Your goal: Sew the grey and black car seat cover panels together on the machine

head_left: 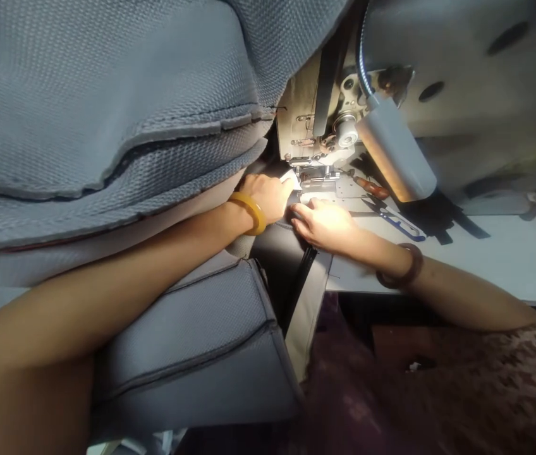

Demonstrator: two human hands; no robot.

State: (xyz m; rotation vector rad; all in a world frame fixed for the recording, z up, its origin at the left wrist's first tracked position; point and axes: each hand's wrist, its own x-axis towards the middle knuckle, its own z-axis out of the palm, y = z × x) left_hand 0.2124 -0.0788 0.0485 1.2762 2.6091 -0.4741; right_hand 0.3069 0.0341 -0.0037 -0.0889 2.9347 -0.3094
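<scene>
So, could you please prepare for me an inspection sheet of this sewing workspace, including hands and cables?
Surface: white tabletop, beside the sewing machine.
Job's things: grey woven fabric fills the left; a small white piece lies near the presser foot.
Clutter: blue-handled thread snips and an orange-brown-handled tool.
Hands: left hand at the white piece, right hand nearer the tabletop's front edge; grip unclear on both.
Cables: nothing seen, only the lamp's flexible metal neck.
Surroundings: lamp above; patterned clothing lower right.

No lettering, label, brand, number or sign is legible here.
</scene>
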